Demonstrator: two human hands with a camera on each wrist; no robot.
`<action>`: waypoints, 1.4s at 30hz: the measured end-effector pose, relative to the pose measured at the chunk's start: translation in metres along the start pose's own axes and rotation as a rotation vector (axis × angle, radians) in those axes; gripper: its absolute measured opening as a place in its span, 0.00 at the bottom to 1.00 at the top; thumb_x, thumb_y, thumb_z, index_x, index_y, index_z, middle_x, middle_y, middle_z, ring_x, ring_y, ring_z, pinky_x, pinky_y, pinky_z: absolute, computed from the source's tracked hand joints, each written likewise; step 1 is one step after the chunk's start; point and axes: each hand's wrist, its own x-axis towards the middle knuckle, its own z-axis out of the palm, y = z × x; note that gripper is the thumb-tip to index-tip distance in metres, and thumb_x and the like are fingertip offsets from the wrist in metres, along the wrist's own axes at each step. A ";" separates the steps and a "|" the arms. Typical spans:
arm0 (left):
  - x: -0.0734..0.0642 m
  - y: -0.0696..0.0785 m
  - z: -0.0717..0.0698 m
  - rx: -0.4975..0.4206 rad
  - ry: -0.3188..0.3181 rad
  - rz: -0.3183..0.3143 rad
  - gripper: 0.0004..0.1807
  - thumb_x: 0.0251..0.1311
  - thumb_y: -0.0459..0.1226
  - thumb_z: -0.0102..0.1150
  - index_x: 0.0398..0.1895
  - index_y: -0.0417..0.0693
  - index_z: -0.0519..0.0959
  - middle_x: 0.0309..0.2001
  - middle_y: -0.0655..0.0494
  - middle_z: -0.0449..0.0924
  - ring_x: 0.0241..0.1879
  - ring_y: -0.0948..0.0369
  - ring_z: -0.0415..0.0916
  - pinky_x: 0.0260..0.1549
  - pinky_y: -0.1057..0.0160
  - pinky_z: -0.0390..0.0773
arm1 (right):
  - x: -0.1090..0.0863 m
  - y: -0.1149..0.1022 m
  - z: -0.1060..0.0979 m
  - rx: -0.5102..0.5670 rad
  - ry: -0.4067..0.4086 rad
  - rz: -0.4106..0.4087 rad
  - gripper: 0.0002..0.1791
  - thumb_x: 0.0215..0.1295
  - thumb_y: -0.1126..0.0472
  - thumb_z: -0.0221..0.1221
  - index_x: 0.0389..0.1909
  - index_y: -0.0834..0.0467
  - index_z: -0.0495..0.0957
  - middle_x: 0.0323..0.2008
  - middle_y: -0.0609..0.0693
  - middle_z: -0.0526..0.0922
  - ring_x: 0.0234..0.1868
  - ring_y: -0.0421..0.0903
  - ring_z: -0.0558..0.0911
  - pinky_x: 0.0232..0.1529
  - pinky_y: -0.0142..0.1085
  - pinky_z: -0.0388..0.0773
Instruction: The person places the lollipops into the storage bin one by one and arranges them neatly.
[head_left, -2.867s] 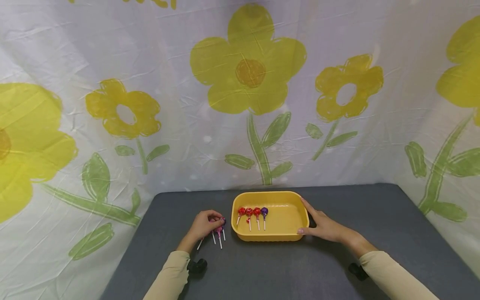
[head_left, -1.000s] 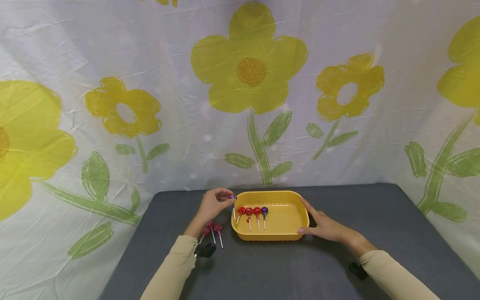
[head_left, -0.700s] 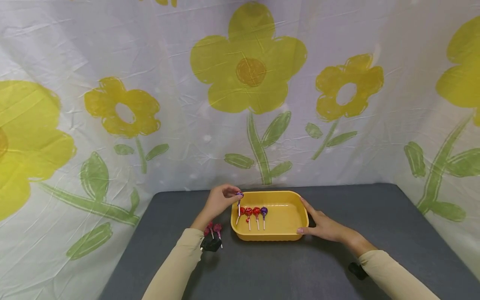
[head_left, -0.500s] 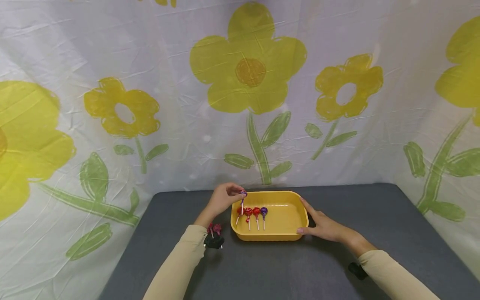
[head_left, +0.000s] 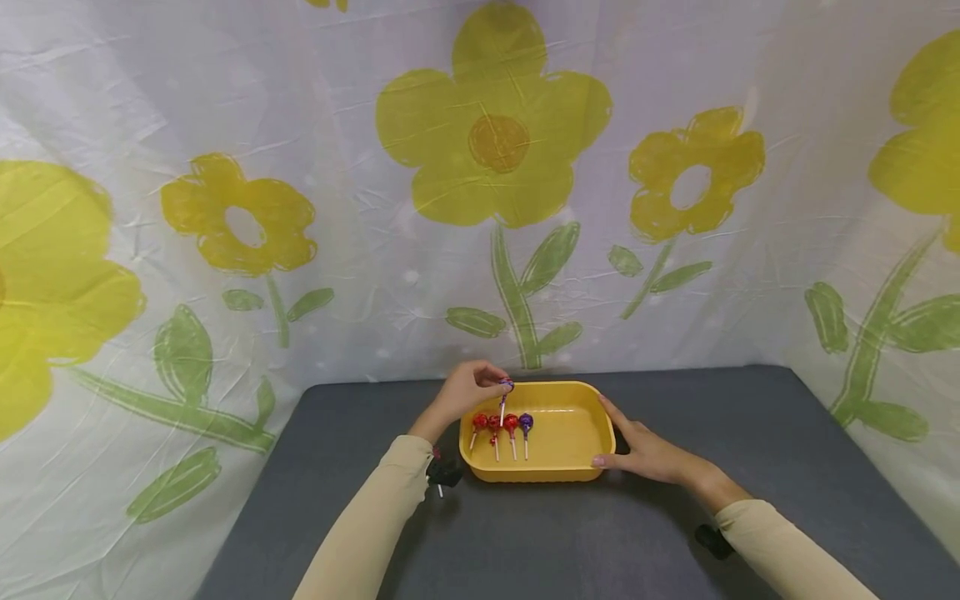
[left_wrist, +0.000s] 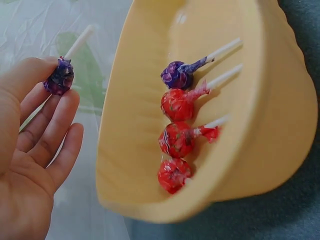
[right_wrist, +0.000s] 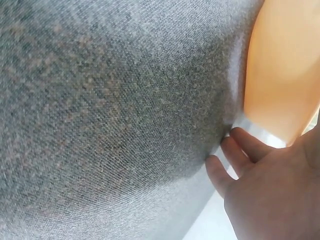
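With the left hand [head_left: 463,393], pinching a purple lollipop [head_left: 507,386] by its wrapped head, between thumb and fingertips, the remaining fingers loosely apart and slightly bent. Holding it up at the far rim of a yellow tray [head_left: 536,476], left of its middle, with the white stick pointing down toward the near side. In the left wrist view, shown apart from the rim and from everything in the tray.

Lying inside the tray, in a row across its left half: three red lollipops [head_left: 512,422], then, at the right end of the row, a second purple lollipop [head_left: 527,422]. Set close side by side, heads toward the far side, white sticks toward the near side. On the middle red one, a flap of red wrapper along the stick.

With the right hand [head_left: 648,452], touching the right end of the tray: thumb on the near right rim, fingers nearly straight and reaching to the far right corner, not clenched. In the right wrist view, more fingers loosely bent outside the tray wall; contact between those and the bench [head_left: 562,533] impossible to tell.

Left of the tray, just beside it on the bench: a bit of pink and a white stick [head_left: 441,492], mostly hidden behind a black wrist camera [head_left: 444,472]. Behind the bench, a flowered cloth [head_left: 420,275].
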 end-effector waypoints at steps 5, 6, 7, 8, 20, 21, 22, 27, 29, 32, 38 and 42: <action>0.008 0.005 0.005 0.007 -0.040 0.016 0.12 0.61 0.44 0.67 0.44 0.49 0.84 0.41 0.52 0.88 0.37 0.63 0.84 0.40 0.63 0.84 | -0.001 0.001 0.001 -0.008 0.001 0.010 0.60 0.63 0.39 0.63 0.80 0.48 0.30 0.77 0.69 0.48 0.75 0.70 0.56 0.68 0.67 0.61; 0.009 0.006 0.006 0.009 -0.047 0.018 0.12 0.61 0.44 0.67 0.44 0.49 0.84 0.41 0.52 0.88 0.37 0.63 0.84 0.40 0.63 0.84 | -0.001 0.001 0.001 -0.010 0.003 0.011 0.60 0.63 0.39 0.63 0.80 0.48 0.30 0.77 0.69 0.48 0.75 0.70 0.56 0.67 0.67 0.61; 0.011 0.007 0.007 0.010 -0.053 0.020 0.12 0.61 0.45 0.67 0.44 0.50 0.84 0.41 0.52 0.87 0.37 0.63 0.84 0.40 0.63 0.84 | -0.001 0.001 0.001 -0.011 0.003 0.010 0.60 0.63 0.39 0.63 0.80 0.48 0.30 0.77 0.69 0.48 0.75 0.70 0.56 0.67 0.67 0.61; 0.013 0.008 0.008 0.011 -0.059 0.020 0.12 0.61 0.45 0.67 0.44 0.50 0.84 0.41 0.53 0.87 0.37 0.63 0.84 0.40 0.63 0.83 | -0.001 0.001 0.001 -0.012 0.004 0.009 0.60 0.63 0.39 0.63 0.80 0.48 0.30 0.77 0.69 0.48 0.75 0.70 0.56 0.67 0.67 0.61; 0.027 0.007 0.030 -0.008 -0.067 0.026 0.10 0.59 0.42 0.69 0.39 0.46 0.85 0.39 0.50 0.87 0.32 0.63 0.81 0.34 0.67 0.80 | -0.001 0.000 -0.002 -0.022 0.001 0.036 0.60 0.63 0.38 0.62 0.80 0.47 0.30 0.77 0.68 0.49 0.75 0.71 0.56 0.66 0.69 0.61; 0.027 0.007 0.032 -0.009 -0.067 0.023 0.10 0.58 0.42 0.70 0.38 0.47 0.85 0.39 0.50 0.86 0.32 0.63 0.80 0.33 0.67 0.79 | -0.001 0.000 -0.002 -0.023 0.001 0.038 0.59 0.63 0.38 0.62 0.80 0.47 0.30 0.77 0.68 0.49 0.75 0.71 0.56 0.66 0.69 0.61; 0.027 0.006 0.034 -0.009 -0.068 0.022 0.10 0.58 0.42 0.70 0.38 0.47 0.85 0.40 0.50 0.86 0.32 0.63 0.80 0.33 0.67 0.79 | -0.001 0.000 -0.002 -0.025 0.002 0.043 0.59 0.63 0.38 0.62 0.80 0.46 0.30 0.77 0.68 0.49 0.75 0.71 0.57 0.66 0.69 0.61; 0.028 0.003 0.042 -0.010 -0.066 0.022 0.06 0.59 0.40 0.69 0.35 0.47 0.85 0.37 0.50 0.85 0.30 0.64 0.78 0.31 0.67 0.79 | -0.001 0.000 -0.001 -0.024 0.000 0.059 0.59 0.63 0.37 0.62 0.80 0.46 0.30 0.77 0.68 0.49 0.75 0.72 0.56 0.66 0.69 0.61; 0.028 0.003 0.043 -0.001 -0.052 0.029 0.05 0.60 0.38 0.68 0.33 0.46 0.85 0.35 0.49 0.85 0.30 0.64 0.78 0.31 0.67 0.79 | -0.001 -0.001 -0.001 -0.017 -0.005 0.061 0.59 0.63 0.37 0.62 0.80 0.46 0.30 0.77 0.68 0.48 0.75 0.72 0.55 0.66 0.69 0.60; 0.028 0.002 0.044 0.014 -0.042 0.037 0.03 0.61 0.36 0.67 0.33 0.45 0.84 0.34 0.49 0.85 0.30 0.65 0.78 0.30 0.69 0.79 | -0.001 -0.001 -0.001 -0.011 -0.008 0.061 0.59 0.63 0.38 0.62 0.80 0.46 0.29 0.78 0.68 0.47 0.75 0.71 0.54 0.67 0.69 0.60; 0.027 0.007 0.048 0.110 -0.129 0.038 0.05 0.61 0.37 0.67 0.37 0.46 0.85 0.38 0.51 0.86 0.33 0.63 0.81 0.35 0.68 0.81 | -0.001 -0.001 -0.002 -0.027 0.000 0.066 0.59 0.62 0.37 0.62 0.80 0.45 0.30 0.77 0.68 0.48 0.75 0.71 0.56 0.66 0.69 0.61; 0.025 0.014 0.053 0.280 -0.209 0.062 0.08 0.62 0.40 0.66 0.42 0.49 0.85 0.42 0.55 0.88 0.41 0.61 0.83 0.45 0.65 0.82 | -0.001 -0.001 -0.001 -0.027 -0.004 0.076 0.59 0.62 0.37 0.62 0.80 0.45 0.30 0.77 0.68 0.48 0.74 0.71 0.56 0.66 0.69 0.61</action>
